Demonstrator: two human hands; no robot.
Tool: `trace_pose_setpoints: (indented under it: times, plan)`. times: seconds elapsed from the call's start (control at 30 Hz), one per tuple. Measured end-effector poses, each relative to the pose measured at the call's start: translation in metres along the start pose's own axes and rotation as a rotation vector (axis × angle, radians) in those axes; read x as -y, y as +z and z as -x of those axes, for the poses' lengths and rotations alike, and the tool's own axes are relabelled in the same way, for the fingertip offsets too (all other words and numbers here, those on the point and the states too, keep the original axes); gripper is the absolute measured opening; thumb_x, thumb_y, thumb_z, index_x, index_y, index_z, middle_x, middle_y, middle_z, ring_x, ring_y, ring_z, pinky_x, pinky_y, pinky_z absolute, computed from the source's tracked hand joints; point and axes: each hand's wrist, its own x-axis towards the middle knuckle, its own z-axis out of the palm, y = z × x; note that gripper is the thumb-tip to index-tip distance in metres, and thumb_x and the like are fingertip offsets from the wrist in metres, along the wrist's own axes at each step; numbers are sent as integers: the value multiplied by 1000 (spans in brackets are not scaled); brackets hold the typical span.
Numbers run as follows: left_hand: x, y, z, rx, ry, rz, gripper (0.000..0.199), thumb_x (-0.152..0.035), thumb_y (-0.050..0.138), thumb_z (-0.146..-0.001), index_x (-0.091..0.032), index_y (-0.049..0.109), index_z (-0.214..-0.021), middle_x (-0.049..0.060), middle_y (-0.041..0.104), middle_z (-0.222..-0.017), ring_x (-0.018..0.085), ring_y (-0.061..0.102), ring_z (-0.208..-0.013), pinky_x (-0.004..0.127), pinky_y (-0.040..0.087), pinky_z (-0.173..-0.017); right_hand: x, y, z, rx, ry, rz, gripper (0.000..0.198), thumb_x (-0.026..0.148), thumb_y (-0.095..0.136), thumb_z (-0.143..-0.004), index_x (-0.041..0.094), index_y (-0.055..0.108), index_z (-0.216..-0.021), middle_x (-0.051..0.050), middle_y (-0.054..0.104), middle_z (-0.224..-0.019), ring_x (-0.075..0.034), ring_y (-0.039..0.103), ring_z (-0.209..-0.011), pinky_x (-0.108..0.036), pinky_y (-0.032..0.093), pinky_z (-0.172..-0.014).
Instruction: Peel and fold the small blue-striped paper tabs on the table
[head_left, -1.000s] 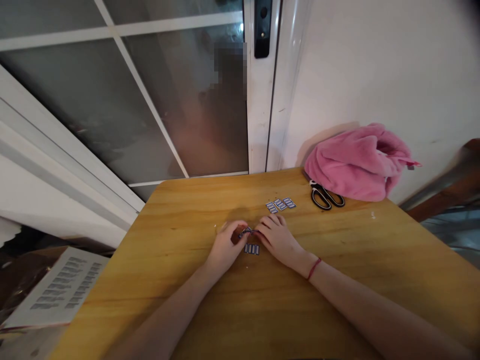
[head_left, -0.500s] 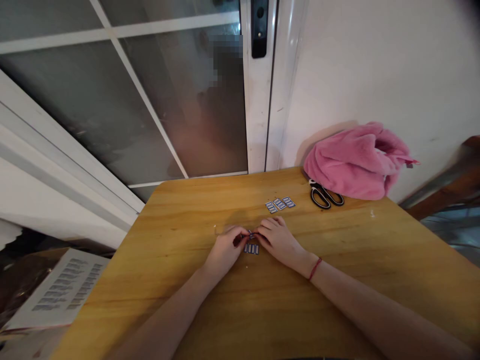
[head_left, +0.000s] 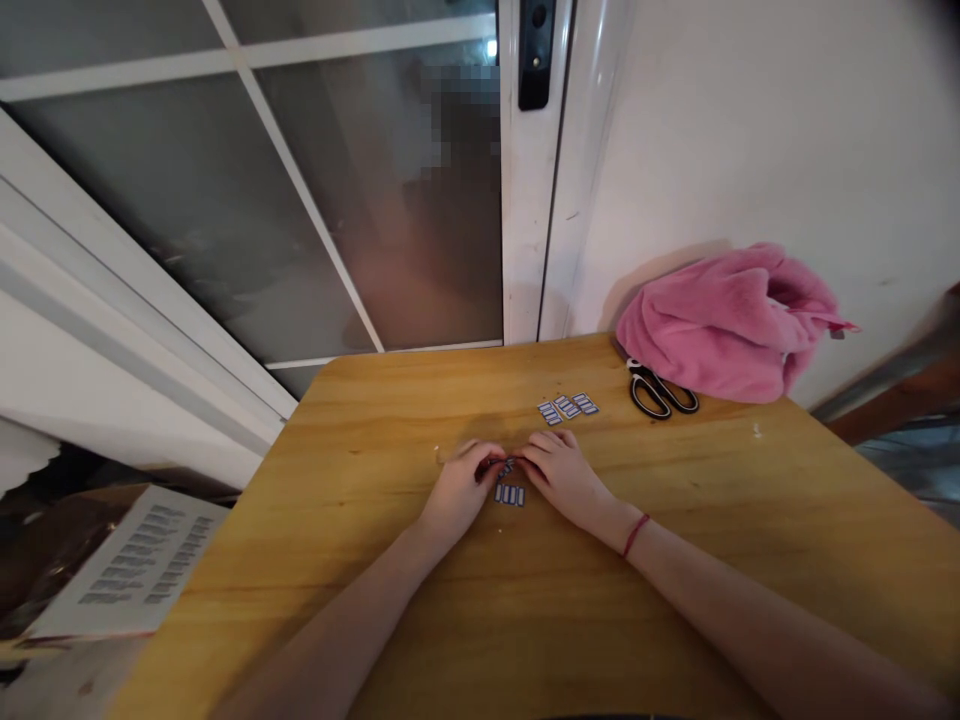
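The fingertips of the left hand and the right hand meet in the middle of the frame and pinch a tiny blue sticker between them. A small sticker strip lies flat just below it on the wooden table. More stickers lie a bit higher up. Black scissors sit beside a pink fluffy cloth at the upper right

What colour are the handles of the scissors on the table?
Black, with a pale inner edge; the scissors lie beside the pink fleece cloth, seen in the head view.
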Motion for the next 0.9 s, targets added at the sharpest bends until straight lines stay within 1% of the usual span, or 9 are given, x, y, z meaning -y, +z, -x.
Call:
trace_pose_setpoints:
  times: [0.13, 0.23, 0.37, 0.57, 0.7, 0.9]
  plan:
    - [0, -1, -1, -31, -3, -7, 8, -16, 54, -81, -19, 60, -85, 1, 59, -80, 14, 55, -75, 24, 43, -69, -1, -1, -2, -43, 4, -36, 19, 18, 44, -89, 20, 61, -97, -4, 59, -86, -17, 50, -84, -32, 29, -78]
    - [1, 0, -4, -75, -8, -38, 9, -19, 53, -82, -20, 61, -87, 2, 59, -82, 14, 55, -75, 25, 44, -69, -3, -1, -6, -68, 41, -34, 20, 18, 44, -89, 21, 62, -98, -3, 60, -86, -17, 51, -83, -32, 27, -78]
    - [3, 1, -9, -80, -34, -4, 9, -16, 54, -81, -19, 61, -83, 1, 59, -79, 13, 56, -73, 24, 45, -68, -7, 2, -10, -35, 103, -6, 21, 21, 43, -90, 23, 63, -96, -3, 60, -85, -17, 51, -86, -32, 26, -74]
    - [2, 3, -7, -117, -125, 78, 7, -16, 55, -80, -18, 61, -82, 1, 58, -76, 12, 56, -67, 23, 46, -63, -8, 3, -10, -37, 89, -24, 20, 20, 42, -90, 22, 62, -95, -3, 61, -86, -17, 51, -88, -32, 26, -76]
    - [2, 4, -6, -111, -134, 64, 7, -14, 56, -78, -18, 61, -82, 0, 56, -75, 11, 55, -65, 22, 45, -62, -7, 3, -11, -11, 109, -73, 21, 21, 42, -90, 22, 63, -94, -3, 62, -85, -16, 53, -87, -32, 27, -75]
    - [2, 5, -6, -117, -163, 62, 6, -13, 55, -78, -18, 59, -81, 0, 56, -73, 11, 54, -65, 23, 44, -62, -6, 3, -12, -17, 131, -128, 18, 21, 46, -88, 22, 63, -93, -3, 63, -87, -16, 54, -88, -32, 27, -77]
